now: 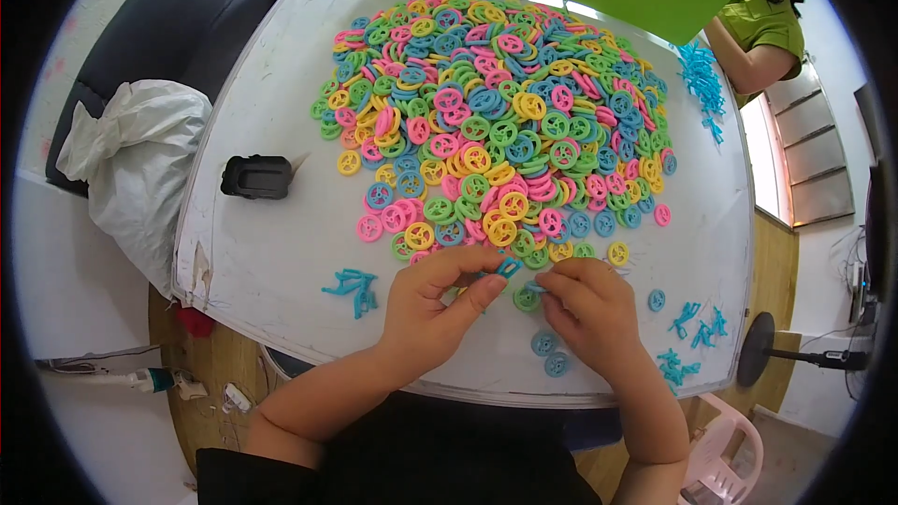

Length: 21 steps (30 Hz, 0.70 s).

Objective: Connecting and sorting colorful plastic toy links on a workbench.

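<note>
Forked blue piece point(508, 267) in a left-side pinch, wheel heap point(486, 122) at 12 o'clock

Read clock directions from the hands, with 12 pointing away from the body. Grips the forked blue piece between thumb and forefinger of the left hand point(432, 304), leaving the pronged end exposed, probably for a clear view of it. Pinches a small blue item point(535, 288) in the right hand point(594, 313), too covered to identify. Just beside those fingertips, a green wheel point(526, 300), lying on the table point(309, 243) or held: impossible to say from here. Holds both hands close together, probably for fine control.

Across 12 o'clock, pink, yellow, green and blue wheels, apparently heaped there for easy reach from either side. At 9 o'clock, a blue cluster point(354, 286); between 3 and 4, similar blue pieces point(675, 370), perhaps set apart against mixing. Toward 5, two loose blue wheels point(544, 344). At 10, well apart, a black tray point(257, 193).
</note>
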Motion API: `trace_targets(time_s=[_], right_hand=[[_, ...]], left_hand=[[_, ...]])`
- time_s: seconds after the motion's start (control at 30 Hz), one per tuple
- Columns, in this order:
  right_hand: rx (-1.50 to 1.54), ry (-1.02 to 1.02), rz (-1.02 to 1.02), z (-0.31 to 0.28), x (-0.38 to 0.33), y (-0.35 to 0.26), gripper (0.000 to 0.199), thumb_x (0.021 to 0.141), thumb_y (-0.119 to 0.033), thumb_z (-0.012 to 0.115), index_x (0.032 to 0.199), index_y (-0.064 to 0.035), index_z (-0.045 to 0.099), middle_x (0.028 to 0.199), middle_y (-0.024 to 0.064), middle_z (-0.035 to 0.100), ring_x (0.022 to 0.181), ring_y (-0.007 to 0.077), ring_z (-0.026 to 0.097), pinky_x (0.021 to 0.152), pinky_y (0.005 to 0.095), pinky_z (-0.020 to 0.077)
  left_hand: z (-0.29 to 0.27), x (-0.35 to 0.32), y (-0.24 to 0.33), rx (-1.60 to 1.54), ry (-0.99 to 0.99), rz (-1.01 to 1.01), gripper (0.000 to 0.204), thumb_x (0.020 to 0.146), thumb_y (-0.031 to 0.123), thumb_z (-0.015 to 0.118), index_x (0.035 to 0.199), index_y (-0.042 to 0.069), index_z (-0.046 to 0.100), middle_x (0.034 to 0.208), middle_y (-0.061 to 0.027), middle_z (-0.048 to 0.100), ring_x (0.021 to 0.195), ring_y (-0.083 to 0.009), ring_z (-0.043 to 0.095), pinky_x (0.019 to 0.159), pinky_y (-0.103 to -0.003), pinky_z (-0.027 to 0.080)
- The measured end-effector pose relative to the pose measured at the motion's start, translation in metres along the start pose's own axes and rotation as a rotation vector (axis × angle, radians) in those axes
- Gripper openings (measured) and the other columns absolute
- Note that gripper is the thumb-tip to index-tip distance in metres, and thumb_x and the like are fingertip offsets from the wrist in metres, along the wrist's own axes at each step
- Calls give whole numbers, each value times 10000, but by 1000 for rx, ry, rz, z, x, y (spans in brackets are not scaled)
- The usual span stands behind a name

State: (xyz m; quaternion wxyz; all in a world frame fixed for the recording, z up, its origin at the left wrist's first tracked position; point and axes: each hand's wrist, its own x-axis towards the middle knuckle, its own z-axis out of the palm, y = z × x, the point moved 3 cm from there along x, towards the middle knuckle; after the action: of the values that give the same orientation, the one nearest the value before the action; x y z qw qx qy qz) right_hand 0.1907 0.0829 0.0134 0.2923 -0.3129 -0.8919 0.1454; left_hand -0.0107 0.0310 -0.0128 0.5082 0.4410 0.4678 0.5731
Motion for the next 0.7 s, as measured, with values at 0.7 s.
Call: trace_targets(time_s=[0.7], right_hand=[[1369, 144, 993, 17, -10, -7, 179, 1002, -161, 658, 1015, -13, 558, 976, 120, 690, 827, 195, 724, 753, 373, 649]], left_hand=[[11, -1, 8, 294, -179, 100, 236, 879, 15, 765, 1111, -1, 729, 1033, -110, 732, 925, -164, 708, 810, -294, 564]])
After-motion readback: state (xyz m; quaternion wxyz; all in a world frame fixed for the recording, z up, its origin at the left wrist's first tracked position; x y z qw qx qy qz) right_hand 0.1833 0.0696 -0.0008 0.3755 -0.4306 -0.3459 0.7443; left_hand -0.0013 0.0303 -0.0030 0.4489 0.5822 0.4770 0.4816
